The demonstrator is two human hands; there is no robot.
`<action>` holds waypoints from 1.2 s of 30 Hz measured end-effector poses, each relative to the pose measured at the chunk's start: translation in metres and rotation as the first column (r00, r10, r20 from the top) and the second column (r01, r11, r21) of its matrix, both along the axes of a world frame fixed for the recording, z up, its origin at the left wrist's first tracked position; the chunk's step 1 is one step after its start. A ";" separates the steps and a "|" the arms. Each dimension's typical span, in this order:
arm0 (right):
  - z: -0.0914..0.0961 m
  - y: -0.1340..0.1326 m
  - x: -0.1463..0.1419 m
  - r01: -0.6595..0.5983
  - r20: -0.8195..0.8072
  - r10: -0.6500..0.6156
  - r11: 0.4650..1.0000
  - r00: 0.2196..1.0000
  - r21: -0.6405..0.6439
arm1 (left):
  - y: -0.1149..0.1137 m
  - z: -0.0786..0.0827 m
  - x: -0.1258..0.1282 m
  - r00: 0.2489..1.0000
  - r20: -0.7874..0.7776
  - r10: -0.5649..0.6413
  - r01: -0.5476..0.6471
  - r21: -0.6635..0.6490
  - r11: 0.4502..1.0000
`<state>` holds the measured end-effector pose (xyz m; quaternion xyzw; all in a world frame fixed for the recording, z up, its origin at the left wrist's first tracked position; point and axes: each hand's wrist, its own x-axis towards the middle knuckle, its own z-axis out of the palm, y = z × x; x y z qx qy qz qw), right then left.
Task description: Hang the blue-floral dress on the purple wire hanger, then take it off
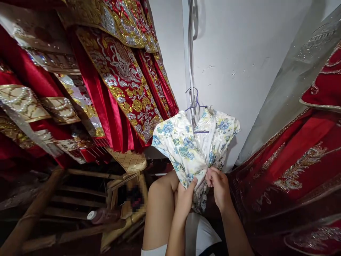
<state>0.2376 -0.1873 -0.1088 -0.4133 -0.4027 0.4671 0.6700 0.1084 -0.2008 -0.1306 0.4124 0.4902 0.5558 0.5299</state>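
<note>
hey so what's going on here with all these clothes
A person is gripping a white floral dress with both hands: the left hand and the right hand bunch the fabric at its lower middle. The dress hangs on a purple hanger against a white wall. Red and gold embroidered garments hang on either side.

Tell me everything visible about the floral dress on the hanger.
The dress is cream, printed with blue flowers and green leaves, and looks like a slightly shiny fabric. It has short sleeves, a high collar and an opening down the front. It hangs on a thin purple hanger against the white wall, between racks of red and gold garments. Lower down, the cloth is gathered and pinched by the left hand and right hand.
</note>
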 end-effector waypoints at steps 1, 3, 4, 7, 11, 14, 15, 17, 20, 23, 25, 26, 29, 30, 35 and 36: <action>-0.001 -0.001 0.003 0.023 -0.051 -0.023 1.000 0.998 -0.004 | 0.001 -0.007 -0.002 1.000 -0.019 0.003 -0.003 -0.013 1.000; -0.004 -0.002 0.007 0.042 -0.119 -0.046 0.998 0.992 -0.037 | 0.002 -0.022 -0.007 0.998 -0.052 0.016 -0.017 -0.005 1.000; -0.005 -0.002 0.008 0.037 -0.130 -0.044 0.998 0.990 -0.059 | 0.003 -0.030 -0.009 0.997 -0.069 0.037 -0.036 0.016 0.999; -0.009 -0.002 0.006 -0.001 -0.126 -0.012 0.994 0.992 -0.107 | 0.004 -0.047 -0.015 0.973 -0.149 0.177 -0.163 0.099 0.982; -0.009 0.002 -0.006 -0.016 -0.161 -0.008 0.990 0.987 -0.143 | 0.006 -0.046 -0.010 0.945 -0.262 0.198 -0.148 0.200 0.969; -0.008 0.010 -0.012 -0.048 -0.162 0.017 0.980 0.987 -0.194 | 0.019 -0.030 0.005 0.931 -0.359 0.066 0.035 0.268 0.963; -0.007 0.014 -0.012 -0.051 -0.146 0.021 0.977 0.989 -0.208 | 0.027 -0.024 0.010 0.915 -0.404 0.026 0.098 0.282 0.954; -0.006 0.024 -0.009 -0.040 -0.099 0.019 0.974 0.995 -0.223 | 0.046 -0.015 0.019 0.873 -0.486 -0.046 0.213 0.294 0.932; -0.001 0.044 0.001 -0.052 -0.021 0.049 0.972 0.999 -0.228 | 0.076 -0.010 0.029 0.849 -0.520 -0.095 0.300 0.327 0.896; 0.009 0.069 0.010 -0.094 0.000 0.098 0.963 0.995 -0.252 | 0.100 -0.012 0.037 0.901 -0.430 -0.058 0.247 0.399 0.883; 0.015 0.084 0.014 -0.136 -0.020 0.136 0.953 0.991 -0.269 | 0.113 -0.013 0.043 0.925 -0.375 -0.054 0.221 0.420 0.880; 0.016 0.091 0.016 -0.159 -0.031 0.157 0.948 0.987 -0.276 | 0.119 -0.015 0.046 0.929 -0.366 -0.052 0.218 0.429 0.876; 0.017 0.106 0.018 -0.205 -0.066 0.194 0.930 0.979 -0.305 | 0.135 -0.021 0.054 0.923 -0.383 0.015 0.183 0.473 0.862; 0.016 0.109 0.018 -0.205 -0.082 0.189 0.928 0.979 -0.312 | 0.139 -0.025 0.055 0.917 -0.396 0.043 0.170 0.487 0.857; 0.031 0.132 0.026 -0.189 -0.122 0.161 0.945 0.979 -0.266 | 0.159 -0.052 0.051 0.860 -0.508 0.050 0.212 0.444 0.871; 0.041 0.139 0.029 -0.185 -0.111 0.162 0.952 0.980 -0.244 | 0.161 -0.058 0.050 0.845 -0.533 0.036 0.231 0.425 0.875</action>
